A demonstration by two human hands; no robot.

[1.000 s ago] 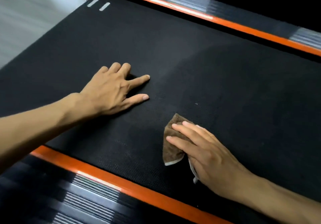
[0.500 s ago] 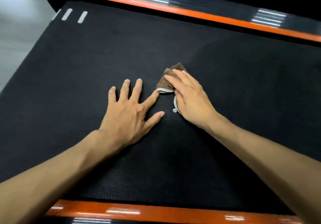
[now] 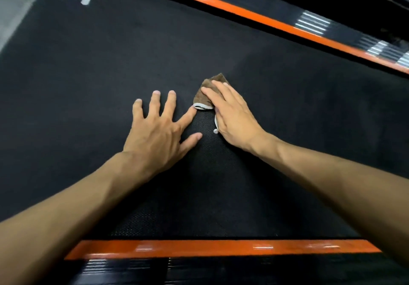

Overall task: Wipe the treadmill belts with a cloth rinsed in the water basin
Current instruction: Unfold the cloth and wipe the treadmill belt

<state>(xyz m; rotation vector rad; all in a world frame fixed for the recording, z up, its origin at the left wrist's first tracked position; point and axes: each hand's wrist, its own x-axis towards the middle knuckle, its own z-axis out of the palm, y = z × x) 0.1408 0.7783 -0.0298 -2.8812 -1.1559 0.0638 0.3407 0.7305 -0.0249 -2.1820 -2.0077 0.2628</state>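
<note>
Under the flat, straight fingers [image 3: 213, 90] of the right hand [image 3: 232, 116] the brown cloth [image 3: 204, 94] lies pressed on the treadmill belt [image 3: 110, 59], just beside the forefinger of the left hand [image 3: 155, 132], which rests spread and holds nothing.

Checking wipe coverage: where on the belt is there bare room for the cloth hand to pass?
Bare belt lies between the right hand and the far orange rail, and left of the left hand. Crowded between the hands around the brown cloth.
</note>
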